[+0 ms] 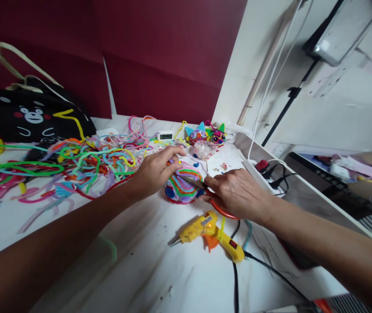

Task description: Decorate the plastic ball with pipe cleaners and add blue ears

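Observation:
A round craft piece, covered in coiled bands of coloured pipe cleaner with blue spots, rests on the white table. My left hand is closed at its upper left, thumb and fingers pressed on it by a bit of purple pipe cleaner. Red-handled scissors are gripped in my right hand, their blades lying across the front of the craft piece and pointing left. Whether the blades touch the pipe cleaner is hard to tell. Just below lies a yellow glue gun, its nozzle pointing left.
Many loose pipe cleaners lie heaped on the left, before a black bag. Behind the craft piece stand a clear plastic dome, two colourful figures and a small digital timer. A power strip and cables run along the right.

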Action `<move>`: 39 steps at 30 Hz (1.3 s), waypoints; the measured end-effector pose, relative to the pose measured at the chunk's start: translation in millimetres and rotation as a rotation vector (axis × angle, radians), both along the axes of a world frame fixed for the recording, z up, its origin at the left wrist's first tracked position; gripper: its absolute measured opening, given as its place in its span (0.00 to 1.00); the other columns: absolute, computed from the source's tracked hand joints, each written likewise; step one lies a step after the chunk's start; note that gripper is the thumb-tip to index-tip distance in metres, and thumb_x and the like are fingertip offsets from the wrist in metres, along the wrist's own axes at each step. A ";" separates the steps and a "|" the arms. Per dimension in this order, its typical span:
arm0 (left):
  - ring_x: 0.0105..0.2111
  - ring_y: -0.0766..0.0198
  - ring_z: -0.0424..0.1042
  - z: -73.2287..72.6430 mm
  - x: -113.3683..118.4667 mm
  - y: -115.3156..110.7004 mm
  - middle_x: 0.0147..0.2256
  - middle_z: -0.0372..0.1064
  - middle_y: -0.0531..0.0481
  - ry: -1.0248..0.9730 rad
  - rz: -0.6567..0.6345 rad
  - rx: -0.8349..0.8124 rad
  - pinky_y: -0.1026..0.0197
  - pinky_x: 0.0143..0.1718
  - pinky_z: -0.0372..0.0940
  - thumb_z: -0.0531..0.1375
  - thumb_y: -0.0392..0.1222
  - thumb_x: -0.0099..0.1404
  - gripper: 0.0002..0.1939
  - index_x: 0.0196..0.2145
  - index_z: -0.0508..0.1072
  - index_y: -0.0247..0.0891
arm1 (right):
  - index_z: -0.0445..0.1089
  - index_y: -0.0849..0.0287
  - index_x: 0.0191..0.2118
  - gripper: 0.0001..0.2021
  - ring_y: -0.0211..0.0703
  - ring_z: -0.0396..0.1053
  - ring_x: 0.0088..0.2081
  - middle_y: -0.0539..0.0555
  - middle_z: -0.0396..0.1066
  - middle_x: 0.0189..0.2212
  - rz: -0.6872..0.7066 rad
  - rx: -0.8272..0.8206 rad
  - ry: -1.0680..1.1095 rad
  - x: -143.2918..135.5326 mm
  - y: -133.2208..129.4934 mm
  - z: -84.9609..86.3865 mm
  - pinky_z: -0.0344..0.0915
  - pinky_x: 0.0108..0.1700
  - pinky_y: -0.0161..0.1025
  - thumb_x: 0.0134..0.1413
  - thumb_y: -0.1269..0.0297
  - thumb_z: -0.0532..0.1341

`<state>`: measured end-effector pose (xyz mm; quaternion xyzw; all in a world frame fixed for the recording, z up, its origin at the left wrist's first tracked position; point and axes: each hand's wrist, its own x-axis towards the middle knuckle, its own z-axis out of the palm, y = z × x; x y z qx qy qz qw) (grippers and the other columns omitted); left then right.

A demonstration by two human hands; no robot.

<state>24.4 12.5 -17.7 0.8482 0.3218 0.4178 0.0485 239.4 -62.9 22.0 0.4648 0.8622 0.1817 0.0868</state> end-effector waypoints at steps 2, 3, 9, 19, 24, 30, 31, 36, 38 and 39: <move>0.35 0.65 0.73 -2.4 0.2 2.2 0.37 0.73 0.52 -0.061 -0.003 -0.036 0.65 0.42 0.66 0.56 0.39 0.66 0.12 0.47 0.68 0.38 | 0.69 0.60 0.42 0.24 0.49 0.74 0.27 0.56 0.76 0.27 -0.030 -0.015 0.030 1.2 -1.9 -0.1 0.43 0.25 0.39 0.64 0.45 0.47; 0.34 0.65 0.72 -3.4 0.4 3.1 0.36 0.72 0.52 -0.082 -0.007 -0.049 0.65 0.41 0.65 0.56 0.39 0.65 0.12 0.47 0.68 0.38 | 0.69 0.60 0.41 0.24 0.49 0.74 0.27 0.56 0.76 0.27 -0.043 -0.015 0.044 1.7 -2.8 -0.3 0.43 0.25 0.39 0.63 0.44 0.47; 0.34 0.66 0.71 -4.3 2.0 4.5 0.35 0.72 0.52 -0.131 -0.007 -0.087 0.66 0.38 0.64 0.57 0.38 0.65 0.12 0.47 0.68 0.37 | 0.69 0.57 0.41 0.28 0.50 0.74 0.28 0.57 0.76 0.26 -0.064 -0.007 0.082 2.3 -3.8 -2.0 0.44 0.25 0.39 0.61 0.39 0.43; 0.30 0.67 0.69 -6.4 4.6 7.7 0.31 0.69 0.54 -0.267 -0.038 -0.234 0.65 0.34 0.65 0.56 0.38 0.63 0.12 0.45 0.68 0.36 | 0.69 0.58 0.40 0.30 0.53 0.74 0.32 0.59 0.76 0.29 -0.076 -0.046 0.137 -1.8 -1.9 -0.6 0.53 0.30 0.39 0.55 0.35 0.48; 0.27 0.68 0.70 -8.1 4.8 9.6 0.29 0.66 0.54 -0.381 -0.101 -0.356 0.67 0.29 0.66 0.57 0.39 0.63 0.10 0.43 0.67 0.37 | 0.69 0.57 0.42 0.28 0.51 0.73 0.34 0.58 0.75 0.29 -0.094 -0.123 0.237 -1.8 0.6 1.3 0.56 0.33 0.38 0.55 0.37 0.51; 0.27 0.68 0.73 -7.3 5.6 10.5 0.29 0.65 0.55 -0.594 -0.139 -0.571 0.67 0.28 0.71 0.59 0.38 0.61 0.09 0.41 0.66 0.38 | 0.67 0.58 0.37 0.24 0.40 0.64 0.25 0.50 0.68 0.24 -0.142 -0.204 0.503 3.8 -0.7 6.2 0.52 0.27 0.33 0.57 0.40 0.52; 0.27 0.69 0.73 -7.2 5.4 10.7 0.29 0.65 0.55 -0.620 -0.142 -0.585 0.66 0.29 0.71 0.59 0.38 0.61 0.09 0.40 0.66 0.37 | 0.67 0.58 0.36 0.23 0.39 0.62 0.24 0.50 0.67 0.23 -0.165 -0.193 0.547 7.1 -0.5 5.4 0.51 0.27 0.33 0.57 0.40 0.52; 0.27 0.68 0.74 -10.0 0.4 17.6 0.29 0.65 0.56 -0.701 -0.105 -0.609 0.65 0.31 0.71 0.62 0.41 0.58 0.10 0.38 0.68 0.37 | 0.68 0.58 0.33 0.19 0.39 0.63 0.25 0.51 0.69 0.23 -0.384 -0.125 0.553 34.0 7.7 -14.1 0.52 0.27 0.34 0.57 0.45 0.54; 0.27 0.67 0.74 -12.4 -3.4 23.8 0.29 0.66 0.55 -0.733 -0.055 -0.613 0.64 0.30 0.71 0.63 0.42 0.57 0.11 0.37 0.69 0.37 | 0.70 0.58 0.34 0.17 0.41 0.66 0.26 0.53 0.71 0.25 -0.488 -0.136 0.484 44.9 12.5 -26.4 0.53 0.27 0.35 0.56 0.47 0.56; 0.26 0.67 0.74 -13.9 -5.7 27.4 0.29 0.66 0.55 -0.743 -0.024 -0.612 0.64 0.30 0.71 0.63 0.43 0.56 0.11 0.36 0.69 0.37 | 0.70 0.57 0.35 0.16 0.43 0.68 0.28 0.54 0.73 0.26 -0.529 -0.141 0.443 49.2 14.6 -32.4 0.54 0.28 0.36 0.56 0.49 0.56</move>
